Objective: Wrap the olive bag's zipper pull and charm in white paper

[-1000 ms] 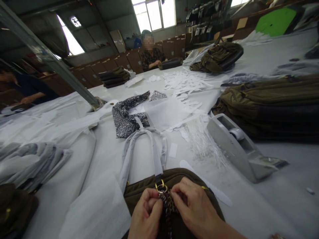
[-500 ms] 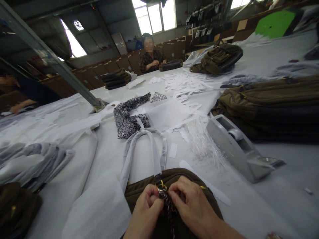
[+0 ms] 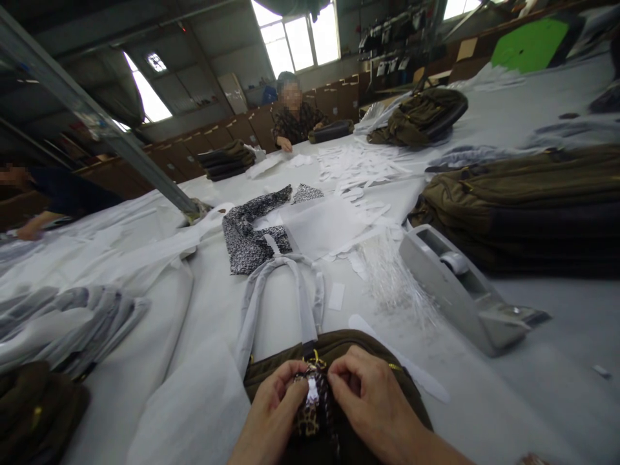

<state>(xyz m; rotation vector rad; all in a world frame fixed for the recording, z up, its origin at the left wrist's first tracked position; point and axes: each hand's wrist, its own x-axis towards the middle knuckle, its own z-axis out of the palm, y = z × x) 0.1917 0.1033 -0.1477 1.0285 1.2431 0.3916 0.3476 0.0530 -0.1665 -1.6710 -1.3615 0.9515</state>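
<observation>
An olive-green bag (image 3: 368, 352) lies at the near edge of the table, its wrapped white handles (image 3: 283, 294) stretching away from me. My left hand (image 3: 274, 413) and my right hand (image 3: 375, 403) sit on top of it, both pinched on a leopard-print scarf (image 3: 310, 410) bunched at the bag's gold ring (image 3: 314, 359). A short shiny strip, perhaps tape (image 3: 312, 389), lies across the scarf between my fingertips.
A grey tape dispenser (image 3: 460, 290) stands to the right, a pile of clear strips (image 3: 394, 278) beside it. Stacked olive bags (image 3: 527, 200) fill the right side. Patterned cloth (image 3: 254, 229) and white sheets (image 3: 324, 219) lie ahead. White wrapping (image 3: 188, 407) covers the left. Two people sit at the far side.
My hands have shifted slightly on the scarf, and more of its leopard print now shows below my left fingers, with a shiny strip across it. A person at the back has reached a hand forward.
</observation>
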